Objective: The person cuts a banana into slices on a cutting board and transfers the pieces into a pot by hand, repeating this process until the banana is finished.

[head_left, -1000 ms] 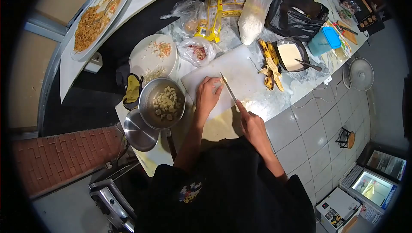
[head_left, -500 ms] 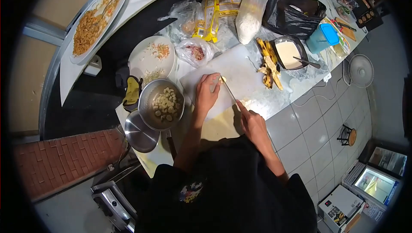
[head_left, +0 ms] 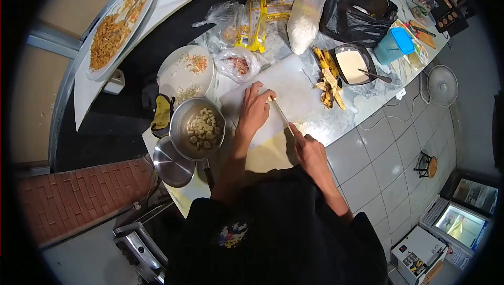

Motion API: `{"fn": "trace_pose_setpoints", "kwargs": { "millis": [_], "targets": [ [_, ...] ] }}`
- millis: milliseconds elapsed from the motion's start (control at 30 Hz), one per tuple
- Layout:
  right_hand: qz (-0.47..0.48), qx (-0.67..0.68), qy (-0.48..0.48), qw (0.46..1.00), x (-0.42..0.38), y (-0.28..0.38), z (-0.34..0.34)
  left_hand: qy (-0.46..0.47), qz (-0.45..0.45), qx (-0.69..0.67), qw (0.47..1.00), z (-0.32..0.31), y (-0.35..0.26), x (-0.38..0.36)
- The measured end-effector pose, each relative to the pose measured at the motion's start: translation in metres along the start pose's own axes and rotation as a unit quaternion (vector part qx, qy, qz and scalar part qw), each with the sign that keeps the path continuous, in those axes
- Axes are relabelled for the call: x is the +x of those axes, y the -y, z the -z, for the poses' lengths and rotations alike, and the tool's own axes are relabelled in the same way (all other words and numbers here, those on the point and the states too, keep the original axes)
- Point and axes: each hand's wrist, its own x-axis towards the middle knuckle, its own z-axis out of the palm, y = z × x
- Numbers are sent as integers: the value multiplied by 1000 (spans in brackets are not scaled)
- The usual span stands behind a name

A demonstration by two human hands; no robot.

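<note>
A white cutting board (head_left: 294, 83) lies in front of me on the counter. My right hand (head_left: 311, 154) is wrapped round the handle of a knife (head_left: 281, 112), its blade pointing away and to the left over the board. At the blade's tip is a small pale piece of banana (head_left: 271, 98). My left hand (head_left: 254, 109) holds that piece by its fingertips, close to the blade; the fingers partly hide it. Left of this hand stands a metal saucepan (head_left: 181, 122) with many cut banana pieces (head_left: 202, 127) in it. Banana peels (head_left: 329, 83) lie right of the board.
A plate (head_left: 170, 70) of chopped vegetables and a plastic bag (head_left: 239, 64) with reddish contents are behind the saucepan. To the right stand a black bowl (head_left: 354, 64) of cream-coloured batter with a spoon and a blue-lidded container (head_left: 394, 46). A metal lid (head_left: 173, 164) lies near left.
My left hand has shifted slightly and its fingers have spread a little beside the banana piece. The knife stays at almost the same spot on the board.
</note>
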Motion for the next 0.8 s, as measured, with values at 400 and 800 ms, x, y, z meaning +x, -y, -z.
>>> {"fn": "trace_pose_setpoints", "kwargs": {
  "millis": [400, 800],
  "targets": [
    [-7, -9, 15, 1000, -14, 3, 19, 9, -16, -20, 1000, -5, 14, 5],
    [-49, 114, 0, 992, -20, -13, 51, 60, -13, -106, 992, -7, 18, 11]
  ]
}}
